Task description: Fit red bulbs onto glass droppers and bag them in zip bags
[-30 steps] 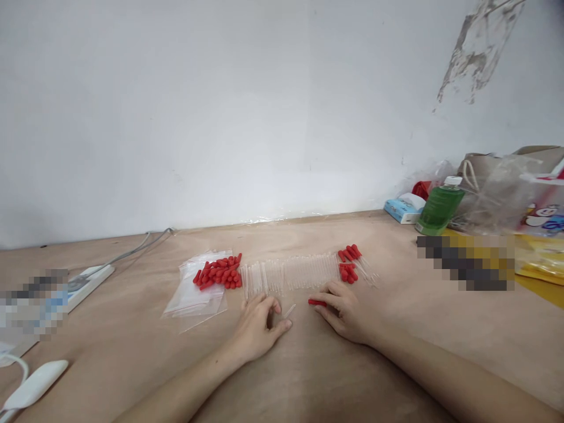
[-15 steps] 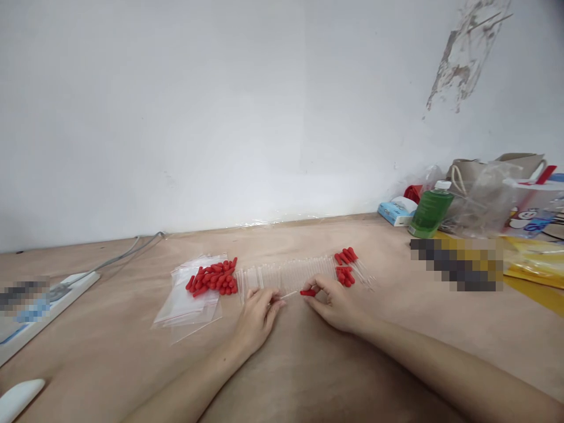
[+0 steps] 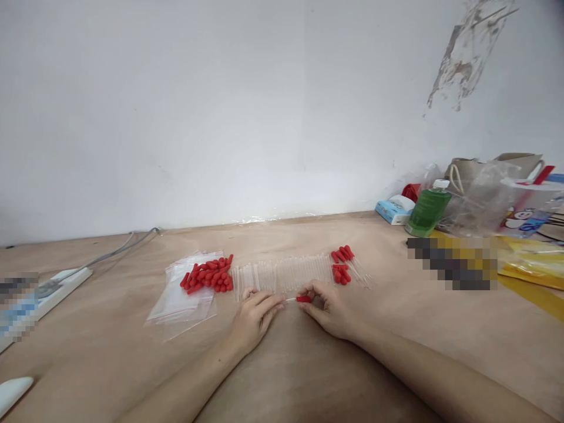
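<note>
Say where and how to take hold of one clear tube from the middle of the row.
Probably the near end of a middle tube, pinched between thumb and fingertip, coming from the person's side and slightly above. It is thin and lies flat, pointing away from the person, and neighbouring tubes crowd its long sides.

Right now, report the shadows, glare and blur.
Head view: dark shadow below the bare right forearm; head view: white glints on the clear film-like strip beside the white wall; head view: thin clear tubes fade into the brown wooden table; head view: pixelation masks patches at both sides.
</note>
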Tool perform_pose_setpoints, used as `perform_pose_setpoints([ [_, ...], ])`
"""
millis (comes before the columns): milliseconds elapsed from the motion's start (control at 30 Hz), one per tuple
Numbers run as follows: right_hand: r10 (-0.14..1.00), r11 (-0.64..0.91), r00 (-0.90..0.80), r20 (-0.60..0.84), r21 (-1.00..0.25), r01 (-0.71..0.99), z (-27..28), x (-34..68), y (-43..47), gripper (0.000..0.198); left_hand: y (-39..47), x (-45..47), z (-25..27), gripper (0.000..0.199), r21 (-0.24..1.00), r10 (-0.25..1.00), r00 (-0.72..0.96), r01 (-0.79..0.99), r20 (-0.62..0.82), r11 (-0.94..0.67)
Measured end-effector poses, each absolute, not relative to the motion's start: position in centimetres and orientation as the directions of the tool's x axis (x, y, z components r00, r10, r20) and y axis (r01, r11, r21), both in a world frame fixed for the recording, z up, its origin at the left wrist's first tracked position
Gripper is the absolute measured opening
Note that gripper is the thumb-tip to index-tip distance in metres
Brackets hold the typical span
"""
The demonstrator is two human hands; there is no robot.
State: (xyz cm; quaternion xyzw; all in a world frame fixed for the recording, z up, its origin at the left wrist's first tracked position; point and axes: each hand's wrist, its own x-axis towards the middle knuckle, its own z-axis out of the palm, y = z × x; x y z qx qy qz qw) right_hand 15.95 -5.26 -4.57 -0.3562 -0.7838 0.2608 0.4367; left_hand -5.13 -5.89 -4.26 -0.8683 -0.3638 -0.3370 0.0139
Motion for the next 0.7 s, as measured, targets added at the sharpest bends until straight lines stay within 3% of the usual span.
perform_pose_setpoints([
  [333,0.699,0.700,-0.454,0.552,-0.659,0.276,-5.04,16.13,-4.89,0.015,-6.04,-5.19,-4.23,0.018,0.199,0.554,0.547,0.575,0.628,-0.793],
  [700,0.603,0.797,-0.505,0.618,-0.501,0.338,-5.33,16.08,-5.27,0.011,-6.50,-5.00,-4.32,0.019,0.064,0.512,0.611,0.603,0.604,-0.795],
])
